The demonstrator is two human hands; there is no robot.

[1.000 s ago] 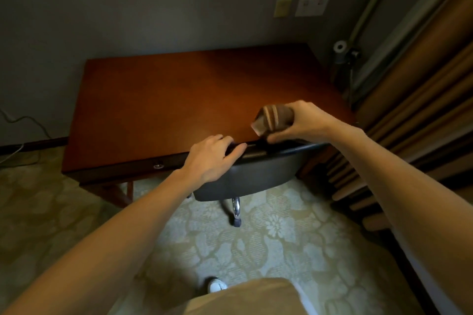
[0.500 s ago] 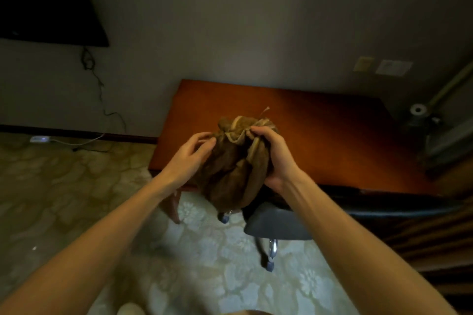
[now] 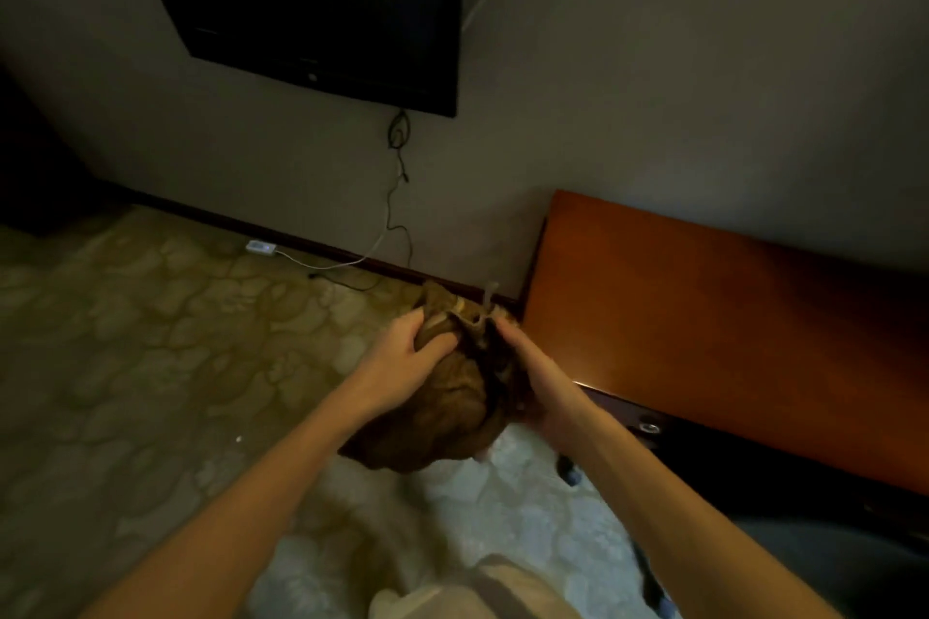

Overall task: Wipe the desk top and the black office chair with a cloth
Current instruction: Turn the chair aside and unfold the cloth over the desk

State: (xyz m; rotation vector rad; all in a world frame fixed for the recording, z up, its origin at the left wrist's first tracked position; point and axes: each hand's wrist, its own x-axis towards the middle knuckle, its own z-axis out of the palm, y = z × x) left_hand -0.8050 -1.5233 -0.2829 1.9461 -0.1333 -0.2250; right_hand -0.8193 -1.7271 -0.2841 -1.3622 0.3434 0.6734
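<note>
Brown, crumpled cloth point(image 3: 442, 412) hangs bunched between our hands, just off the left end of the reddish-brown wooden table point(image 3: 704, 317). Our left hand point(image 3: 402, 362) curls its fingers point(image 3: 408, 323) round the top folds; our right hand point(image 3: 543, 392) grips the other side. The table lies rightward, nearer our right hand. Half a second ago the cloth hung before the table; now it hangs over patterned carpet point(image 3: 176, 367).

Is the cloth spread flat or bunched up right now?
Bunched. The cloth hangs as a crumpled lump in the air; the left hand and right hand grip its folds beside the desk.
</note>
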